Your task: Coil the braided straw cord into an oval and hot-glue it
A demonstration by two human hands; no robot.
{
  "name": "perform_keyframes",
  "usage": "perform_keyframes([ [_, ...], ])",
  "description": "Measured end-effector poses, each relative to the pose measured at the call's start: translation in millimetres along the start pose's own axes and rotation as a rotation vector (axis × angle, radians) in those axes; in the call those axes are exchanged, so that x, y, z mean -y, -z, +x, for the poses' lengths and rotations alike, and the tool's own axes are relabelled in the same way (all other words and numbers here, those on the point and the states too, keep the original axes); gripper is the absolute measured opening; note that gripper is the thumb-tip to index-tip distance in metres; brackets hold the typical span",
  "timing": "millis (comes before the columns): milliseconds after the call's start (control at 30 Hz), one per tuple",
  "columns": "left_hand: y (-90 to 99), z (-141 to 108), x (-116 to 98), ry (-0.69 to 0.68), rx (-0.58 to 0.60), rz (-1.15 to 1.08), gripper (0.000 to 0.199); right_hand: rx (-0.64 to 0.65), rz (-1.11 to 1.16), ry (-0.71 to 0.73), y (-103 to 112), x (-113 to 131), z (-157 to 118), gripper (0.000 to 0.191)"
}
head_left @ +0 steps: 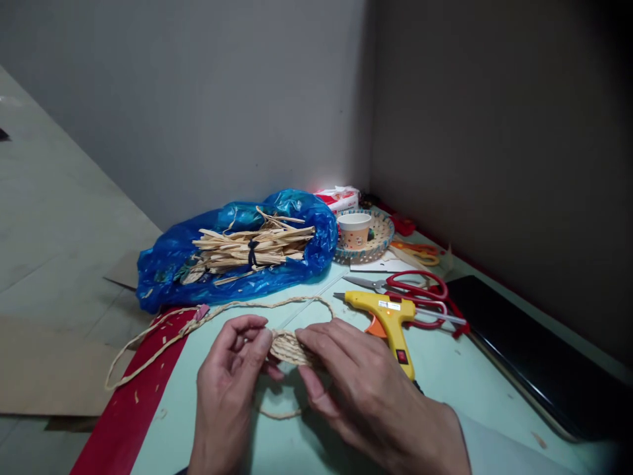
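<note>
Between my two hands is a small flat coil of twisted straw cord (291,348), held just above the table. My left hand (232,369) pinches its left edge between thumb and fingers. With fingers over the top and thumb below, my right hand (353,373) grips the right side and hides part of it. A long loose cord (277,303) runs behind the hands and loops out over the table's left edge. Close to my right hand lies a yellow glue gun (390,313), its nozzle pointing left.
Behind the hands, a blue plastic bag (168,270) holds a tied bundle of dry straw (277,247). Red-handled scissors (415,287) lie near a woven basket (383,234) with a paper cup (354,231). A black slab-like object (539,356) lies at right. Grey walls close off the back.
</note>
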State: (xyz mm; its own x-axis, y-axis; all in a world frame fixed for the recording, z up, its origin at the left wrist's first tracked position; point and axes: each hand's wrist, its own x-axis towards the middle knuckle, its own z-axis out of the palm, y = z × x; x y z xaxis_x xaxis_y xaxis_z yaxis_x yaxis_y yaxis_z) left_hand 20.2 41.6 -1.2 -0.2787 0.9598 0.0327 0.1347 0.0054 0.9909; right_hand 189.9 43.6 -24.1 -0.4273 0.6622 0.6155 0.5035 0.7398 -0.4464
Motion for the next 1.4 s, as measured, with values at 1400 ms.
perform_keyframes([
  [1400, 14.0, 15, 0, -0.060, 0.349, -0.015, 0.040, 0.068, 0.323, -0.248, 8, -9, 11, 0.024],
])
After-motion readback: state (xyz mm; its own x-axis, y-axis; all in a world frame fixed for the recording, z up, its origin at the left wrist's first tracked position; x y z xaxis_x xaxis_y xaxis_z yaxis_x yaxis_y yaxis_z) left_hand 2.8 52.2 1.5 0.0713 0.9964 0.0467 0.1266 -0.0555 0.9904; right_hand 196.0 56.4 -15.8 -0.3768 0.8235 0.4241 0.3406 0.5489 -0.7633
